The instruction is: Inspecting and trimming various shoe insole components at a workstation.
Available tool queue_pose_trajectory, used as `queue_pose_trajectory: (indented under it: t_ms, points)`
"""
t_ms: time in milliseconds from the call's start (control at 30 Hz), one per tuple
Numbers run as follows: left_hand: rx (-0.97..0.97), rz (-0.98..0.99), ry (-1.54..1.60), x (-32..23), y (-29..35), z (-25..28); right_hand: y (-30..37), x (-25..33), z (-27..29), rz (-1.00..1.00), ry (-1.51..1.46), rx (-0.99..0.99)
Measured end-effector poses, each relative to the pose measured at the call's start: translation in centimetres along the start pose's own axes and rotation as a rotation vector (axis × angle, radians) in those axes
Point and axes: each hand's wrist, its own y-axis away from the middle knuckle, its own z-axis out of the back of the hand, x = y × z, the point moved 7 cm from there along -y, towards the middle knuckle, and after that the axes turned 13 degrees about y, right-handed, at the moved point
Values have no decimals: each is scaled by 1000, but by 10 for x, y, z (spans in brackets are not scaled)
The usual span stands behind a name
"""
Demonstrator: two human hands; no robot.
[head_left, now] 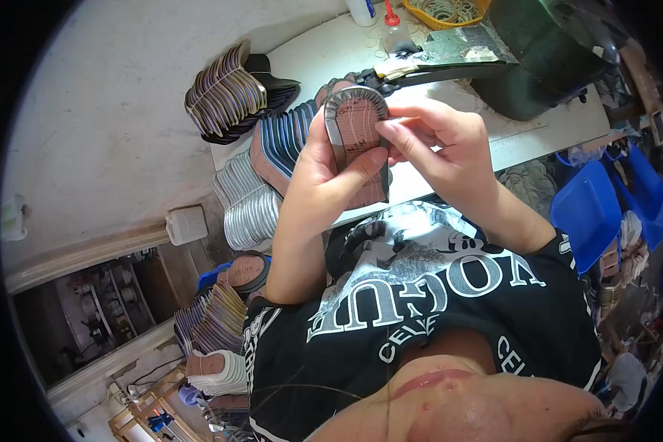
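Note:
A brown shoe insole (357, 121) with a pleated dark edging round its rounded end and a silver-grey side is held up in front of me. My left hand (330, 168) wraps its left side, with the thumb lying across the brown face. With thumb and fingers, my right hand (438, 140) pinches the insole's right edge near the rounded end. Just behind my left hand lies a row of stacked insoles with blue and black edges (283, 136). Silver-edged insoles (247, 202) are stacked closer to me on the left.
A sewing machine (464, 55) with a dark green body stands on the white table (309, 44). Behind it are a red-tipped bottle (395, 33) and a yellow basket (420, 13). More bundled insoles (228, 92) lie far left. Blue plastic chairs (588, 210) stand right.

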Motion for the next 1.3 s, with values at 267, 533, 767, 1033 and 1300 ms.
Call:
queue_pose_trajectory:
  t_ms: [267, 533, 767, 1033, 1300]
  points:
    - [-55, -230, -447, 4, 11, -12, -13, 33, 23, 343, 665, 140]
    - [-29, -367, -758, 8, 5, -42, -31, 19, 34, -192, 524, 474]
    - [-132, -318, -864, 29, -5, -43, -41, -13, 55, 42, 694, 220]
    - [12, -277, -602, 32, -20, -39, -29, -7, 68, 78, 454, 260]
    - [41, -146, -709, 42, -28, -29, -36, -8, 54, 470, 968, 276]
